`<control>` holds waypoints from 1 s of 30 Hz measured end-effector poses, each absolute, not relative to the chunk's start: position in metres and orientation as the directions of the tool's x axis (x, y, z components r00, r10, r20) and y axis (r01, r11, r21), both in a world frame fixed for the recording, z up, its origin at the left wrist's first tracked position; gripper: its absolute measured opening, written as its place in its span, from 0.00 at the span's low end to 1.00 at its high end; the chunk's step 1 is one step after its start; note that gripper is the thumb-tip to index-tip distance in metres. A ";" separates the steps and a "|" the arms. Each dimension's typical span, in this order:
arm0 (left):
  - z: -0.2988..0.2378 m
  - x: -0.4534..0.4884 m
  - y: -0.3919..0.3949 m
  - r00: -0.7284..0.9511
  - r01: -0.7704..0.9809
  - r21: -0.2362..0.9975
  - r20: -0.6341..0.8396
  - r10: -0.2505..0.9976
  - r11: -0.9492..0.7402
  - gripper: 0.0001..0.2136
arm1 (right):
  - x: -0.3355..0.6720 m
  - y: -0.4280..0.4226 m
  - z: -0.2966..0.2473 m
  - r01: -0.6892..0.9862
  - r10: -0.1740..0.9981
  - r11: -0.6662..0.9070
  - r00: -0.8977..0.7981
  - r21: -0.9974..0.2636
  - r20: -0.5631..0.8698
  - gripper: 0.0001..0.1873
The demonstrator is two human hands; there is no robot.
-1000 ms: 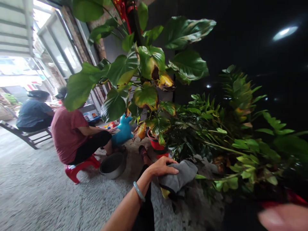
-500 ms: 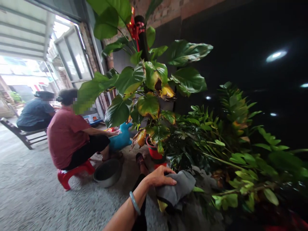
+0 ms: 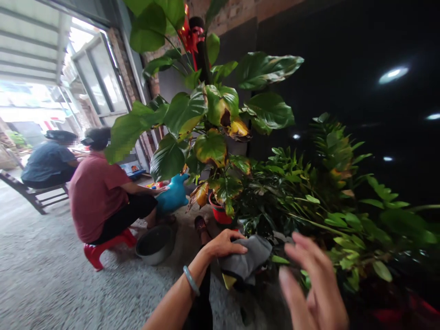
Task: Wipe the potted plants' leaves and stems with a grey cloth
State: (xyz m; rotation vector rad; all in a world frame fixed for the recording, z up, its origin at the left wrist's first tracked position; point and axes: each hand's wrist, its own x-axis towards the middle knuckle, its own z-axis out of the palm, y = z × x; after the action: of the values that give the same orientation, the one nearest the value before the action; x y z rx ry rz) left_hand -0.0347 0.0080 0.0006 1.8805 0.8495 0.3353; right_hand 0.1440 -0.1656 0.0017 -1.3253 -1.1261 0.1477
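My left hand (image 3: pixel 223 244), a pale bracelet on its wrist, grips a grey cloth (image 3: pixel 252 259) low in the middle of the view. A yellow patch (image 3: pixel 228 280) shows beneath the cloth; what it belongs to is hidden. To the right, my right hand (image 3: pixel 314 284) is raised with thumb and fingers apart and nothing between them. It is slightly blurred and does not touch the cloth. Just beyond the cloth, a large-leaved plant (image 3: pixel 211 149) with browned, yellowing leaves grows from a red pot (image 3: pixel 220 214).
Leafy stems (image 3: pixel 330 220) spread across the right side beside a dark wall. On the left a person in a red shirt (image 3: pixel 98 192) sits on a red stool (image 3: pixel 99 250), near a grey basin (image 3: pixel 154 245) and a blue animal-shaped object (image 3: pixel 172 195). Another person (image 3: pixel 48 160) sits farther back.
My right hand has come into view from the lower right. My left hand and the grey cloth have shifted slightly left and up in the view.
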 end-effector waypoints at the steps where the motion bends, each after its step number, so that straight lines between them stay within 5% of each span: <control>1: 0.002 -0.035 0.009 0.717 0.397 0.883 -0.129 0.685 -0.250 0.21 | 0.150 -0.150 0.005 0.489 0.628 0.293 0.550 -0.822 0.551 0.22; 5: 0.004 -0.035 0.007 0.738 0.382 0.884 -0.117 0.665 -0.268 0.20 | 0.178 -0.107 -0.012 0.228 0.563 0.079 0.793 -0.970 0.232 0.28; 10: 0.010 -0.033 0.004 0.718 0.430 0.865 -0.156 0.678 -0.257 0.20 | 0.182 -0.097 -0.043 -0.163 0.671 -0.028 0.728 -0.986 -0.139 0.29; 18: 0.040 -0.031 0.014 0.747 0.413 0.838 -0.089 0.658 -0.355 0.22 | 0.169 -0.064 -0.007 -0.313 0.849 0.090 0.520 -0.945 -0.092 0.42; 30: 0.031 -0.049 0.002 0.758 0.438 0.866 -0.213 0.616 -0.239 0.21 | 0.161 -0.061 -0.010 -0.234 0.866 0.093 0.498 -0.968 -0.038 0.20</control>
State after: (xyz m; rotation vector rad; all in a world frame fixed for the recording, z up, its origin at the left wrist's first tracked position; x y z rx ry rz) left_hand -0.0488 0.0018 0.0310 1.8788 0.8089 0.2069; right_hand 0.1613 -0.0612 -0.0103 -1.2082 -0.6599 0.9113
